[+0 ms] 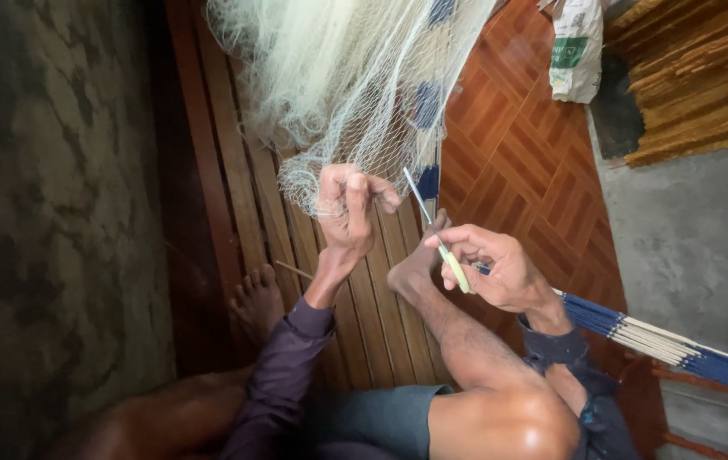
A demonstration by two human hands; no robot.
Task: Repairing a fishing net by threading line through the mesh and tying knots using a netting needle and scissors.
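My left hand [349, 207] is closed around a bunch of white fishing net [343, 77] that hangs down from above over the wooden slats. My right hand [496, 266] grips a thin netting needle [439, 238] with a pale green handle; its metal tip points up toward the net, close to my left fingers. My bare right foot [419, 260] rests between the two hands, touching the net's lower edge. A blue and white rope [679, 349] runs from under my right wrist toward the lower right.
I sit on a slatted wooden bench [249, 196] beside a rough grey wall [49, 213]. My left foot [257, 298] rests on the slats. Brown patterned floor tiles [534, 145], a white sack [577, 51] and a stack of bamboo-like sticks [705, 68] lie to the right.
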